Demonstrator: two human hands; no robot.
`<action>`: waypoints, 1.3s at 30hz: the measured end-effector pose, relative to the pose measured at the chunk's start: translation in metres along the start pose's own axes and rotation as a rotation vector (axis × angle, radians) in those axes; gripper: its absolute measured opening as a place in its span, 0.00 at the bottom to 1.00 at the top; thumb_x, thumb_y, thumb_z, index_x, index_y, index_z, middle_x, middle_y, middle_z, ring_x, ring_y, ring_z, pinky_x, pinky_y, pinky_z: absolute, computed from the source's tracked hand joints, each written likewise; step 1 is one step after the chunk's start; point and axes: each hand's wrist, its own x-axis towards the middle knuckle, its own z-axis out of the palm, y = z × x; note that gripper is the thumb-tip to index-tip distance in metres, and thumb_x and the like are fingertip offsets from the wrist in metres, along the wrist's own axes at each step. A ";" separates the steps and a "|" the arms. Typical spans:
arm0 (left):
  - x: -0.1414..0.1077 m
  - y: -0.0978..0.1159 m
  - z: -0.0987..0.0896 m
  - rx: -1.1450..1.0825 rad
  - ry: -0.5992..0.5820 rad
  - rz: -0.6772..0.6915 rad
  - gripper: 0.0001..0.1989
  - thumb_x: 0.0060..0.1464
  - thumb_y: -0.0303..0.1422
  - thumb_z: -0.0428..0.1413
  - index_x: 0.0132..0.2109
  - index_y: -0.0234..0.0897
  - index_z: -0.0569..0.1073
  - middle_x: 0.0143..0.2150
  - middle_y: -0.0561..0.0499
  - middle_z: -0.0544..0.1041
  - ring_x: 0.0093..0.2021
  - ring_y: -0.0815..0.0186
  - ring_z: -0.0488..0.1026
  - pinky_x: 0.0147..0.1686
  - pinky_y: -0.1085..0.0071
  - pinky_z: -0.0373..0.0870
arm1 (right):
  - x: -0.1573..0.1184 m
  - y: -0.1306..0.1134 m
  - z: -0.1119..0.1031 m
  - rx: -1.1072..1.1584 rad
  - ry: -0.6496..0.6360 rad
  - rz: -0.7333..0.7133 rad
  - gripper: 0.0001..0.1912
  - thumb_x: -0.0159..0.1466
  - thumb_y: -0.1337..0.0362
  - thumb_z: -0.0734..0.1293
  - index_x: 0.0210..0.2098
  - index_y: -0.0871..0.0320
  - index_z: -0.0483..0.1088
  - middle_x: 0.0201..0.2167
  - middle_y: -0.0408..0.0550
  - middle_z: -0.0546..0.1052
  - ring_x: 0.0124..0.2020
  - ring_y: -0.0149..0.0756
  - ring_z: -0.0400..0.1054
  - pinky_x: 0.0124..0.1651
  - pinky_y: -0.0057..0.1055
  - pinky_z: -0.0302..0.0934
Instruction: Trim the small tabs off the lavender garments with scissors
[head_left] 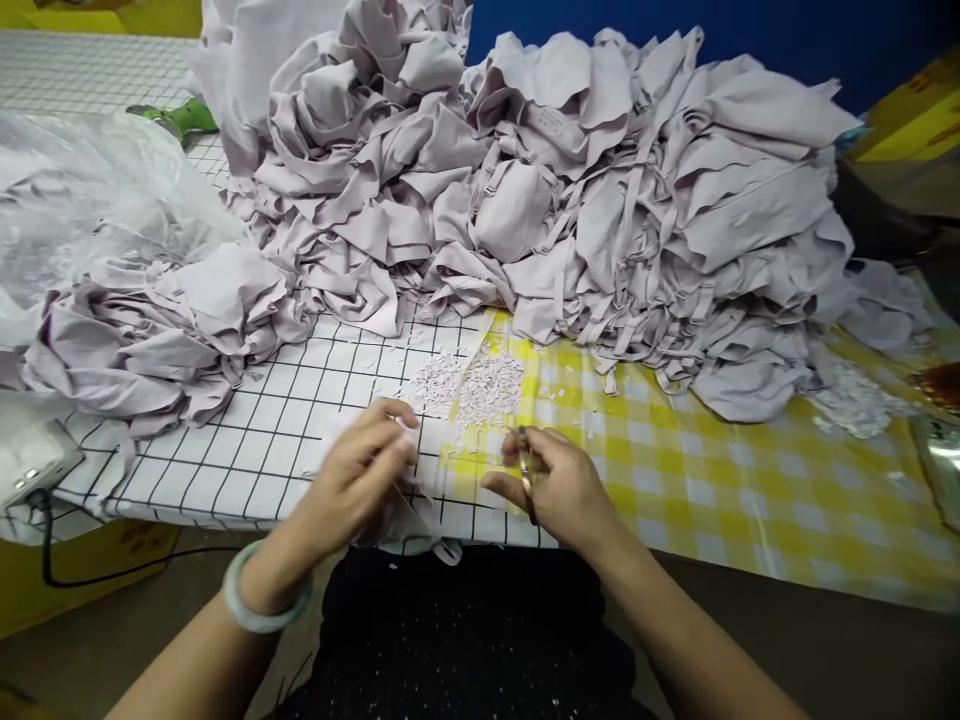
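Note:
My left hand (364, 470), with a pale green bangle (259, 588) on the wrist, has its fingers pinched together over the table's front edge. A blurred pale fabric piece (401, 515) with a thin strap hangs beneath that hand, and a bit of light material shows at the fingertips. Metal thread snips (526, 470) rest in my right hand (562, 485), its fingers curled around them and the thumb stretched out. Just beyond both hands lies a heap of small pale fabric clippings (484, 388).
A large pile of pale lilac garments (517, 210) spans the back of the table. A smaller heap (172, 330) and clear plastic bag (112, 190) are at left, near a white power box (41, 465). More scraps (855, 400) lie right on the yellow checked cloth (697, 480).

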 end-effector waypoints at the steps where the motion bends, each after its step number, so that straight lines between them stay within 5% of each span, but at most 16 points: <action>1: -0.008 -0.007 -0.014 0.105 0.092 -0.016 0.14 0.68 0.31 0.47 0.35 0.37 0.73 0.45 0.45 0.70 0.50 0.59 0.70 0.48 0.61 0.70 | -0.003 -0.004 0.000 0.047 -0.016 -0.004 0.27 0.56 0.40 0.74 0.38 0.56 0.70 0.37 0.52 0.78 0.39 0.45 0.73 0.40 0.40 0.68; 3: -0.028 -0.023 -0.037 0.325 0.232 -0.055 0.11 0.67 0.33 0.49 0.38 0.37 0.74 0.50 0.43 0.70 0.54 0.56 0.69 0.54 0.56 0.68 | -0.009 -0.016 0.012 0.162 -0.126 -0.043 0.33 0.53 0.45 0.77 0.49 0.56 0.66 0.53 0.59 0.74 0.52 0.53 0.71 0.50 0.47 0.70; 5: -0.050 -0.040 -0.048 0.483 0.191 -0.103 0.11 0.61 0.38 0.57 0.47 0.37 0.73 0.57 0.39 0.68 0.60 0.49 0.66 0.59 0.50 0.66 | -0.013 -0.031 0.036 0.269 -0.279 -0.102 0.30 0.54 0.54 0.78 0.50 0.55 0.63 0.59 0.60 0.69 0.57 0.54 0.67 0.55 0.49 0.69; 8: -0.078 -0.050 -0.043 0.470 0.027 -0.150 0.23 0.55 0.37 0.61 0.57 0.39 0.70 0.55 0.39 0.72 0.56 0.48 0.70 0.55 0.50 0.70 | -0.013 -0.058 0.080 0.367 -0.400 -0.160 0.17 0.57 0.71 0.70 0.42 0.54 0.62 0.47 0.54 0.73 0.48 0.47 0.70 0.52 0.46 0.70; 10: -0.088 -0.042 -0.031 0.321 0.048 -0.162 0.14 0.58 0.35 0.57 0.51 0.41 0.74 0.44 0.45 0.76 0.45 0.54 0.74 0.47 0.58 0.75 | -0.011 -0.074 0.095 0.484 -0.412 -0.132 0.16 0.54 0.73 0.68 0.38 0.53 0.61 0.38 0.47 0.72 0.38 0.40 0.70 0.43 0.40 0.72; 13: -0.080 -0.015 -0.014 -0.058 0.153 -0.254 0.09 0.61 0.37 0.56 0.47 0.44 0.75 0.39 0.49 0.77 0.38 0.59 0.76 0.41 0.66 0.76 | -0.005 -0.087 0.088 0.700 -0.311 -0.150 0.18 0.52 0.67 0.72 0.37 0.52 0.60 0.37 0.44 0.71 0.35 0.36 0.70 0.37 0.34 0.71; 17: 0.004 0.036 0.002 -0.469 0.160 -0.194 0.14 0.60 0.41 0.60 0.52 0.45 0.75 0.45 0.50 0.79 0.42 0.61 0.77 0.45 0.69 0.76 | 0.028 -0.084 0.032 0.661 0.105 -0.342 0.13 0.58 0.68 0.68 0.38 0.52 0.60 0.40 0.45 0.73 0.41 0.38 0.71 0.45 0.36 0.69; 20: 0.115 0.090 0.022 -0.534 0.101 0.091 0.13 0.59 0.37 0.62 0.49 0.39 0.77 0.44 0.48 0.79 0.44 0.62 0.76 0.45 0.70 0.74 | 0.083 -0.082 -0.052 0.522 0.378 -0.377 0.07 0.63 0.65 0.66 0.37 0.52 0.60 0.35 0.42 0.73 0.35 0.35 0.71 0.39 0.33 0.68; 22: 0.180 0.116 0.044 -0.675 0.148 0.238 0.16 0.58 0.35 0.62 0.52 0.36 0.75 0.50 0.44 0.77 0.48 0.61 0.75 0.49 0.66 0.73 | 0.123 -0.082 -0.116 0.217 0.658 -0.281 0.09 0.62 0.62 0.68 0.36 0.53 0.61 0.32 0.43 0.73 0.31 0.34 0.70 0.36 0.34 0.67; 23: 0.202 0.119 0.056 -0.735 0.212 0.247 0.18 0.58 0.34 0.61 0.54 0.35 0.74 0.53 0.42 0.76 0.50 0.60 0.75 0.52 0.63 0.72 | 0.140 -0.080 -0.144 -0.005 0.818 -0.195 0.11 0.62 0.59 0.70 0.37 0.54 0.63 0.33 0.46 0.74 0.34 0.37 0.71 0.39 0.37 0.67; 25: 0.221 0.103 0.078 -0.698 0.315 0.204 0.16 0.61 0.32 0.58 0.55 0.33 0.72 0.55 0.39 0.75 0.52 0.59 0.74 0.55 0.59 0.70 | 0.165 -0.067 -0.183 -0.082 0.897 -0.133 0.19 0.59 0.57 0.73 0.44 0.58 0.66 0.43 0.58 0.75 0.48 0.49 0.70 0.53 0.52 0.61; 28: 0.188 0.038 0.089 -0.312 0.339 0.252 0.15 0.61 0.33 0.57 0.54 0.37 0.73 0.55 0.41 0.75 0.53 0.59 0.74 0.55 0.61 0.72 | 0.170 -0.025 -0.187 -0.234 0.965 -0.100 0.28 0.60 0.48 0.72 0.52 0.59 0.68 0.54 0.67 0.71 0.61 0.61 0.62 0.62 0.58 0.52; 31: 0.130 -0.033 0.048 0.291 0.569 0.147 0.16 0.59 0.31 0.57 0.55 0.39 0.73 0.60 0.41 0.71 0.63 0.53 0.67 0.64 0.51 0.63 | 0.144 0.020 -0.143 -0.257 0.793 -0.041 0.25 0.60 0.40 0.69 0.44 0.53 0.70 0.46 0.62 0.75 0.53 0.64 0.68 0.54 0.58 0.61; 34: 0.093 -0.086 -0.041 0.475 0.711 -0.030 0.28 0.55 0.30 0.60 0.63 0.34 0.67 0.71 0.33 0.55 0.74 0.39 0.42 0.69 0.35 0.37 | 0.118 0.031 -0.081 -0.134 0.512 -0.118 0.22 0.61 0.40 0.68 0.38 0.51 0.69 0.38 0.55 0.76 0.43 0.55 0.72 0.48 0.52 0.65; 36: 0.079 -0.108 -0.104 0.912 0.520 -0.275 0.30 0.54 0.34 0.61 0.64 0.39 0.67 0.72 0.37 0.55 0.73 0.38 0.44 0.68 0.34 0.37 | 0.114 0.019 -0.046 -0.089 0.360 -0.223 0.20 0.61 0.42 0.69 0.39 0.52 0.68 0.38 0.52 0.76 0.41 0.50 0.72 0.46 0.46 0.65; 39: 0.054 -0.122 -0.173 1.043 0.387 -0.355 0.17 0.54 0.29 0.59 0.52 0.39 0.76 0.63 0.42 0.70 0.65 0.45 0.62 0.67 0.44 0.52 | 0.118 -0.009 -0.011 -0.093 0.237 -0.428 0.20 0.63 0.45 0.69 0.42 0.54 0.68 0.39 0.51 0.75 0.43 0.48 0.71 0.46 0.42 0.65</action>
